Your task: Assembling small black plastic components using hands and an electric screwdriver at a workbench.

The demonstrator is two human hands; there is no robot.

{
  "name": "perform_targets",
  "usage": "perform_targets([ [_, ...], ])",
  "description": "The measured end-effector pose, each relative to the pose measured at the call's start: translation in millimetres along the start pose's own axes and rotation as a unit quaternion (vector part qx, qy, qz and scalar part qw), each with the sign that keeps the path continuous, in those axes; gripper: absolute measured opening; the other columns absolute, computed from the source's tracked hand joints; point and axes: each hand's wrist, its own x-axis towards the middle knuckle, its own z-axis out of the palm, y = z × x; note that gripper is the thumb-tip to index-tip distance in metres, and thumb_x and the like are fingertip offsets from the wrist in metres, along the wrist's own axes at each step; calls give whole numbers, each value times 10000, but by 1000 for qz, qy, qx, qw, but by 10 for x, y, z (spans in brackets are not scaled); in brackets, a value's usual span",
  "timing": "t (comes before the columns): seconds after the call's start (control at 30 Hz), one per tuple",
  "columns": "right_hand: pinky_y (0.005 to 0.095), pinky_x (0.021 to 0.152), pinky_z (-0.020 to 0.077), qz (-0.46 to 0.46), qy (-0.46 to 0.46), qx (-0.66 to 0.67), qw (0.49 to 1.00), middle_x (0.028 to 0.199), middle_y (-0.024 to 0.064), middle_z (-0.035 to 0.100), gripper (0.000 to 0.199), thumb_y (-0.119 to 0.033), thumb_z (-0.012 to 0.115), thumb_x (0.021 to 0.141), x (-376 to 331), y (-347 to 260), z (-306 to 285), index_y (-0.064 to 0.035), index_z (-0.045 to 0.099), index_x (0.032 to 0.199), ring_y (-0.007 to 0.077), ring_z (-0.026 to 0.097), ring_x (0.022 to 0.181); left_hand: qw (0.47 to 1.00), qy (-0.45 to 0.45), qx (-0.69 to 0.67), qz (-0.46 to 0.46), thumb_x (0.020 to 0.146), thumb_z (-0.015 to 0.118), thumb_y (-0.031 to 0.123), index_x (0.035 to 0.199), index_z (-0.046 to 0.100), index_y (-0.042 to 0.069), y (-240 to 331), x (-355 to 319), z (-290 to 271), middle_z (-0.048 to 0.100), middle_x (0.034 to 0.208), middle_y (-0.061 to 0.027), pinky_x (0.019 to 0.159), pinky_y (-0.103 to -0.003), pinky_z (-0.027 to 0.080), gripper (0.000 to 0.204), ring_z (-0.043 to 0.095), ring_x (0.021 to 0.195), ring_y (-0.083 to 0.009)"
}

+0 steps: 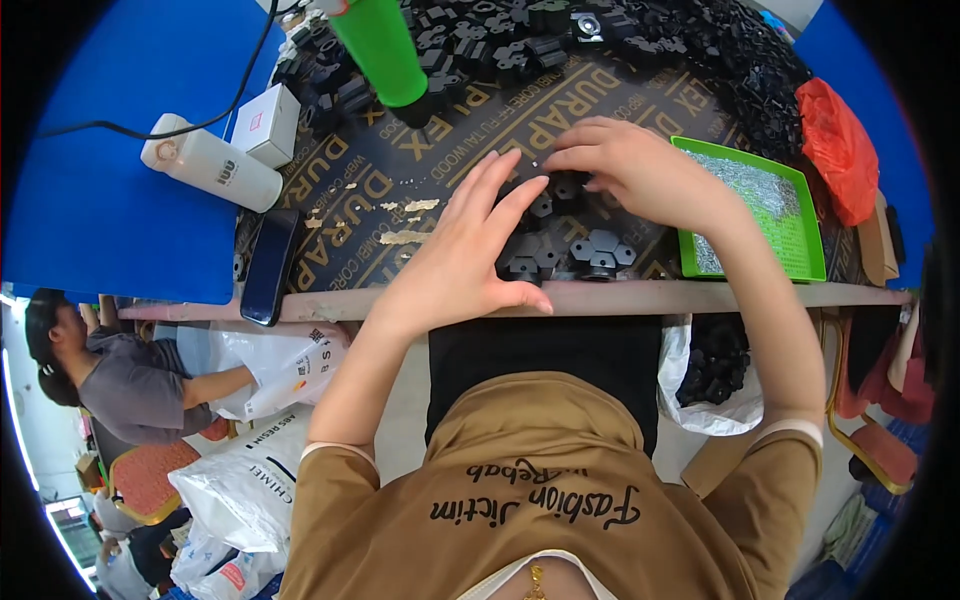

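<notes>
Head view: spreads left hand [452, 243] wide, thumb apart, nothing gripped; curls right hand [650, 175] partway, cannot tell whether holding anything. Has black faceted parts [603, 249] between both hands, near table [455, 140] edge.

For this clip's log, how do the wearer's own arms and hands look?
The left hand and right hand are both ungloved, and the forearms are bare, with no watch or bracelet visible. Short brown sleeves with pale trim end near the elbows.
</notes>
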Motion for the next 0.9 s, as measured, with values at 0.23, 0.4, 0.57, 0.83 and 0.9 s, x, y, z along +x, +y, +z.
perform_targets([
  [0.23,359,728,475,156,-51,106,981,877,135,595,390,-125,719,735,-194,-114,-71,-39,575,1087,270,585,817,997,-25,-63,-41,622,817,428,1357,383,25,-11,-11,123,377,1262,-204,999,-416,366,944,412,1174,-376],
  [0.4,408,770,471,126,-44,130,982,944,158,616,342,-233,678,795,-281,-130,-23,-40,584,1061,352,590,897,997,-2,-50,-59,645,810,421,1357,372,13,63,-44,193,355,1278,-219,988,-428,385,930,401,1196,-397],
  [0.57,398,840,445,84,34,47,995,1013,134,583,368,-286,658,808,-344,-223,-15,-54,613,1090,336,546,977,995,24,-48,-88,630,818,400,1348,377,19,90,-57,229,357,1297,-214,980,-445,390,924,415,1192,-411],
  [0.83,338,838,456,222,212,10,952,1043,112,585,248,-99,653,789,-994,-259,-319,-46,635,1030,280,580,981,996,41,-16,-75,619,820,386,1339,375,6,101,-41,224,366,1318,-209,998,-437,376,928,404,1207,-403],
  [0.9,326,793,464,266,267,-12,926,943,111,617,162,-48,637,794,-1195,-242,-336,-23,653,954,265,603,905,997,44,10,-59,651,796,382,1370,356,28,96,-86,208,333,1391,-216,1018,-447,360,914,373,1254,-411],
])
